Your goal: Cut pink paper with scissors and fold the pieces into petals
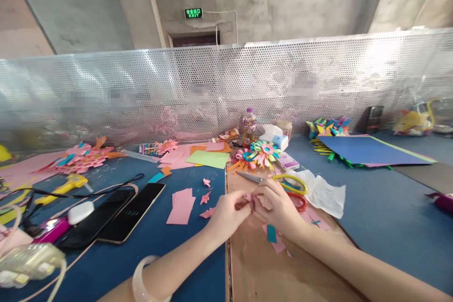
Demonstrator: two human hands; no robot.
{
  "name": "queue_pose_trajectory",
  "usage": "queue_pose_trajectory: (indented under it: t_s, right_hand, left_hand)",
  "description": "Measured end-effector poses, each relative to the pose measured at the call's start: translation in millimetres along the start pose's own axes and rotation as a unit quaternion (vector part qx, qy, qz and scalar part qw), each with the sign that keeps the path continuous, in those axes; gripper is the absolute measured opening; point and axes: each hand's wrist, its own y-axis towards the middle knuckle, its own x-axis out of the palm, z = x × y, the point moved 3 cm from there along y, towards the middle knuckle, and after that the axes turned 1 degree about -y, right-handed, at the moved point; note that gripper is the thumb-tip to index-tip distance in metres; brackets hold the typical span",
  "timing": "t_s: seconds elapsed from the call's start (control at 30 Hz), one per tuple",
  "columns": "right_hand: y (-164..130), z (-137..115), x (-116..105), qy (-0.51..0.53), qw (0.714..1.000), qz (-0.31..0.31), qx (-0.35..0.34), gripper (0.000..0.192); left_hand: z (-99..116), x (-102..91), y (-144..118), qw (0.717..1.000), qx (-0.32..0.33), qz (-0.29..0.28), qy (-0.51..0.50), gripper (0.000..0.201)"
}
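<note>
- The left hand and right hand meet fingertip to fingertip, both pinched on a small folded pink paper piece above the brown cardboard sheet.
- Flat pink paper rectangles lie left of the hands on the blue felt-like table.
- Yellow-handled scissors lie just beyond the right hand.

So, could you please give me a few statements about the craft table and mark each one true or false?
1. Both hands, left hand and right hand, pinch one small pink paper piece between them. True.
2. Two dark smartphones lie side by side on the blue table. True.
3. The yellow-handled scissors are held in the right hand. False: they lie on the table behind it.
4. The left wrist wears a black watch. False: it wears a pale bangle.
5. A green paper sheet lies on the pink sheets. True.
</note>
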Motion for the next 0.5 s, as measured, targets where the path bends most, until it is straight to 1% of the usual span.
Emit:
queue_pose_trajectory:
  t_s: [0.13, 0.27, 0.4, 0.5]
  right_hand:
    - [-0.8, -0.6, 1.6, -0.009, 1.000, -0.006, 0.018, 0.011]
    - [-2.2, 0.6, 2.7, 0.007, 0.999, -0.023, 0.038, 0.012]
    - [-3.3, 1.3, 4.9, 0.052, 0.995, -0.036, 0.080, 0.009]
    - [-3.0, -0.2, 6.2, 0.081, 0.989, -0.028, 0.120, 0.006]
  left_hand:
    - [-2.6, 0.3, 0.3, 1.000, 0.008, 0.002, 0.024, 0.017]
    - [0.2, -0.6, -0.2, 0.999, 0.023, 0.003, 0.042, 0.016]
    - [6.1, -1.8, -0.2, 0.998, 0.035, 0.008, 0.052, 0.016]
    - [7.3, -2.6, 0.9, 0.998, 0.041, 0.012, 0.048, 0.015]
